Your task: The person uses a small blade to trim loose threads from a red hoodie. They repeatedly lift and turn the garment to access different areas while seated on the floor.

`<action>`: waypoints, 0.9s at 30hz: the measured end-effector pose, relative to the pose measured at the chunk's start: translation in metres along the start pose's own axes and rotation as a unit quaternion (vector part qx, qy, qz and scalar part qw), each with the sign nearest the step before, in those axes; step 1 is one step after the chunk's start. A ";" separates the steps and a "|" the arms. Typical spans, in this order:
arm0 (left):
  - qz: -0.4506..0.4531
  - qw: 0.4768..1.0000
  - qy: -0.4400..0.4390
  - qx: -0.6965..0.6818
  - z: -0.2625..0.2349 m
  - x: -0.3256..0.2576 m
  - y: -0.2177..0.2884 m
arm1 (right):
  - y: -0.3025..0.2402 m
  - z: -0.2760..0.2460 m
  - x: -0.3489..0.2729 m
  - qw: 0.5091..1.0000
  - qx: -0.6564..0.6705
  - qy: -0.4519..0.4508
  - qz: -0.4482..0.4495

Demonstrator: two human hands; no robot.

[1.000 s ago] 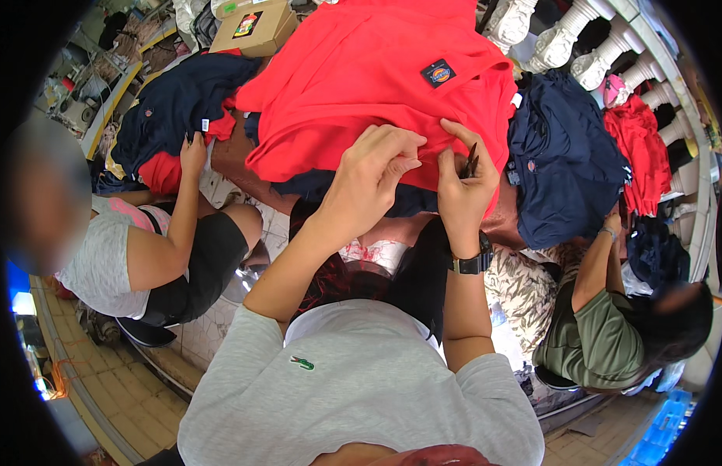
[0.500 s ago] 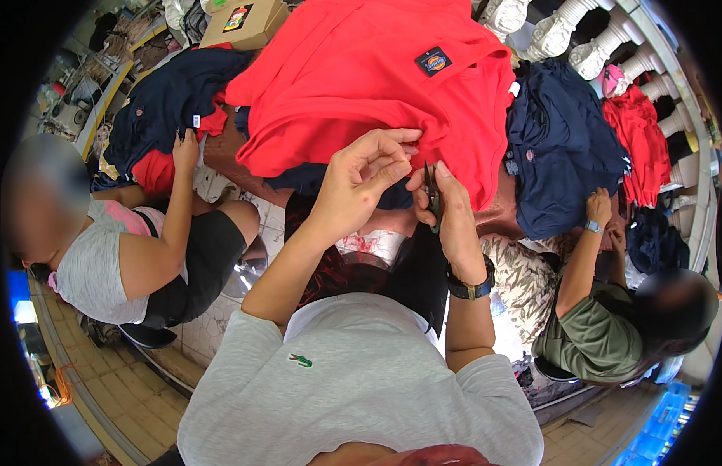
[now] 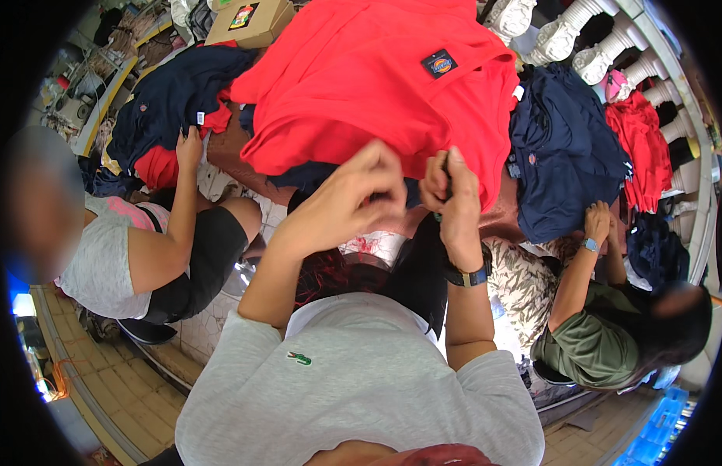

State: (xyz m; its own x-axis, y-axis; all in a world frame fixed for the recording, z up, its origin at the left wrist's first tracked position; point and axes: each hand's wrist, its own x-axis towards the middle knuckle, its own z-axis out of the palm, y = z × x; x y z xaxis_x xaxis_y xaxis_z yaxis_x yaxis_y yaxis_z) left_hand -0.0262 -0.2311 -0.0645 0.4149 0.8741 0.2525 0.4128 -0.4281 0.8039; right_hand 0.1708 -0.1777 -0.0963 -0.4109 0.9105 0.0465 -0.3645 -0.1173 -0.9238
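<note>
A big red garment (image 3: pixel 376 85) with a small dark patch lies spread over a heap of clothes in front of me. My left hand (image 3: pixel 349 202) is at its lower hem with the fingers curled, pinching the cloth edge. My right hand (image 3: pixel 452 198), with a dark watch (image 3: pixel 467 276) on the wrist, is close beside it at the same hem. It grips a small dark slim tool (image 3: pixel 446 172); I cannot tell what kind. The two hands almost touch. Navy cloth (image 3: pixel 314 177) shows under the red hem.
A seated person on the left in a pale top (image 3: pixel 104 256) has a hand on a navy and red pile (image 3: pixel 170 105). Another person in an olive shirt (image 3: pixel 590 346) on the right touches a navy garment (image 3: pixel 563 151). A cardboard box (image 3: pixel 248 22) and white balusters (image 3: pixel 578 35) are behind.
My right hand has moved left along the hem until it is next to my left hand. The left hand's fingers have curled tighter at the edge.
</note>
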 end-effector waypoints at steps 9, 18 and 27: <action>0.053 0.973 0.187 0.127 0.022 0.019 -0.002 | -0.016 0.003 0.019 0.917 -0.284 0.197 -0.198; 0.111 0.945 0.256 -0.171 -0.034 0.036 0.027 | -0.076 0.032 0.055 0.984 0.007 -0.047 -0.171; 0.120 0.930 0.277 -0.211 -0.076 0.028 0.021 | -0.067 0.055 0.075 0.958 -0.133 -0.048 -0.250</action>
State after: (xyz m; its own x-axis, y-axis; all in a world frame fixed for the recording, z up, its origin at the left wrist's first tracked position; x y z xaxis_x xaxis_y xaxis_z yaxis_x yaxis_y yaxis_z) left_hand -0.0673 -0.1984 0.0005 -0.0765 0.7990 0.5964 -0.0406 -0.6001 0.7989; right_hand 0.1179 -0.1233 -0.0102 -0.3206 0.7843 0.5311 -0.3143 0.4408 -0.8408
